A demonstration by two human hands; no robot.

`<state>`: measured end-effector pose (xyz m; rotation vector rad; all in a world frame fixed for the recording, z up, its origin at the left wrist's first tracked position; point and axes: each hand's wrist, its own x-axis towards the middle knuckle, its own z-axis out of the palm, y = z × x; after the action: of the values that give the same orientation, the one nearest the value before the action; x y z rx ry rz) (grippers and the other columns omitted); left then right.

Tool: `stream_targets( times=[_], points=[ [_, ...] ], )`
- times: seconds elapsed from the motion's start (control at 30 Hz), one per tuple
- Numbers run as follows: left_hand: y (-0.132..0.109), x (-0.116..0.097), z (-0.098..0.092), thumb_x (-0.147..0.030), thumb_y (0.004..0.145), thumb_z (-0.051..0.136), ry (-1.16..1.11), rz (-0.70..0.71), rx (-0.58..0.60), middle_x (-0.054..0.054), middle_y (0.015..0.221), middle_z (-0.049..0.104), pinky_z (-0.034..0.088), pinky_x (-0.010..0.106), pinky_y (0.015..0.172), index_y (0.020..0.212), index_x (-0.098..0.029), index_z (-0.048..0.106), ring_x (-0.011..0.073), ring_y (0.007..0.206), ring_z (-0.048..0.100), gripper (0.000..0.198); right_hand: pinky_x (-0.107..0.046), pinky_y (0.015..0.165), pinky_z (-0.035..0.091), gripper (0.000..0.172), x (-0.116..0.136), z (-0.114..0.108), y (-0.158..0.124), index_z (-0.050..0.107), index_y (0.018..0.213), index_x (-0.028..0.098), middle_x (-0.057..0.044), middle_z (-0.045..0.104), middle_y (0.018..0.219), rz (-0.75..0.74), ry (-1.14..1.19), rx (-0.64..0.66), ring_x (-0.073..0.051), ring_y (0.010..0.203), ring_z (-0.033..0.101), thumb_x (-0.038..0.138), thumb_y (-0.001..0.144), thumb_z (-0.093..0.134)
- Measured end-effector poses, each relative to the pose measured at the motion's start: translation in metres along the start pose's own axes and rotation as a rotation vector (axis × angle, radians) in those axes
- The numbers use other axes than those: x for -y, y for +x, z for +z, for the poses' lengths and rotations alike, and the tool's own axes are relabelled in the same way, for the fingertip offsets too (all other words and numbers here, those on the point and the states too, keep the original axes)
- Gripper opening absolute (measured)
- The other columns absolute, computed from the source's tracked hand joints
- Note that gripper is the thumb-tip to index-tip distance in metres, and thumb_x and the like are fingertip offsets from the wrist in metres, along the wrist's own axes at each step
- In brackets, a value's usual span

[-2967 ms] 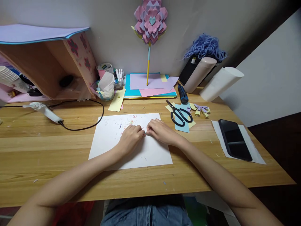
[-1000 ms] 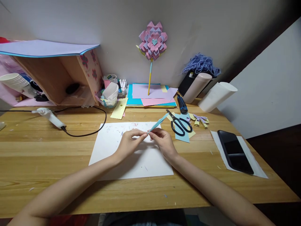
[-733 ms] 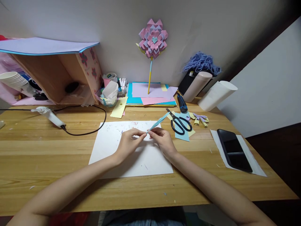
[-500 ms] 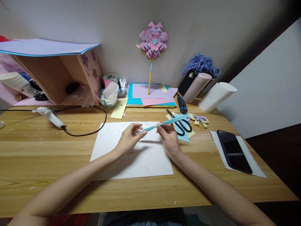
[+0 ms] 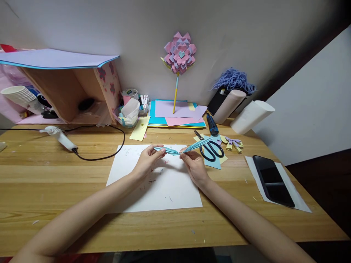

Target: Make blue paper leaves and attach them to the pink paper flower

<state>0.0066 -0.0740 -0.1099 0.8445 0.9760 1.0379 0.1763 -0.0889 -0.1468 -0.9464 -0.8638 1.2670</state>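
Note:
Between my hands is a pleated strip of light blue paper (image 5: 196, 145), bent at its middle into a shallow V. My left hand (image 5: 146, 160) pinches its left half between thumb and fingers. With thumb and fingertips, my right hand (image 5: 195, 166) grips it close to the bend, and the right half fans up past the fingers. Under both hands lies a white sheet (image 5: 167, 193) with small coloured marks. Black-handled scissors (image 5: 210, 148) rest on blue and yellow paper pieces just beyond my right hand.
A white glue gun (image 5: 60, 138) with a looping black cord lies at the left. Behind stand a cardboard box (image 5: 108, 93), a paper flower (image 5: 180, 54) and stacked coloured paper (image 5: 157, 118). A blue cutter (image 5: 212, 125), a paper bow (image 5: 233, 142) and a phone (image 5: 272, 180) are at the right.
The paper strip was nearly straight and slanting; now it is bent at the middle into a V. My left hand has shifted slightly left, and my right hand holds nearer the bend.

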Motion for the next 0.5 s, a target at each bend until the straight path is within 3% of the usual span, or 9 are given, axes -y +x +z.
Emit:
stream_targets(
  times=[0.27,0.5],
  points=[
    [-0.005,-0.001,0.004,-0.029,0.070,0.067,-0.022,0.069,0.042,0.004,0.088,0.063,0.045,0.027,0.082,0.087,-0.013,0.059,0.0128,0.083,0.059,0.025,-0.025,0.073,0.042,0.009,-0.002,0.005,-0.006,0.068,0.074,0.021,0.000,0.067,0.075,0.158,-0.077,0.234,-0.011,0.072,0.058,0.023,0.065,0.072],
    [-0.006,0.013,0.005,-0.016,0.057,0.076,-0.036,0.017,0.095,0.005,0.091,0.065,0.043,0.031,0.088,0.100,-0.014,0.054,0.0173,0.094,0.060,0.049,-0.026,0.070,0.047,0.012,-0.002,0.003,-0.006,0.068,0.074,0.020,0.000,0.067,0.073,0.225,0.054,0.204,-0.011,0.067,0.059,0.025,0.064,0.073]
  ],
)
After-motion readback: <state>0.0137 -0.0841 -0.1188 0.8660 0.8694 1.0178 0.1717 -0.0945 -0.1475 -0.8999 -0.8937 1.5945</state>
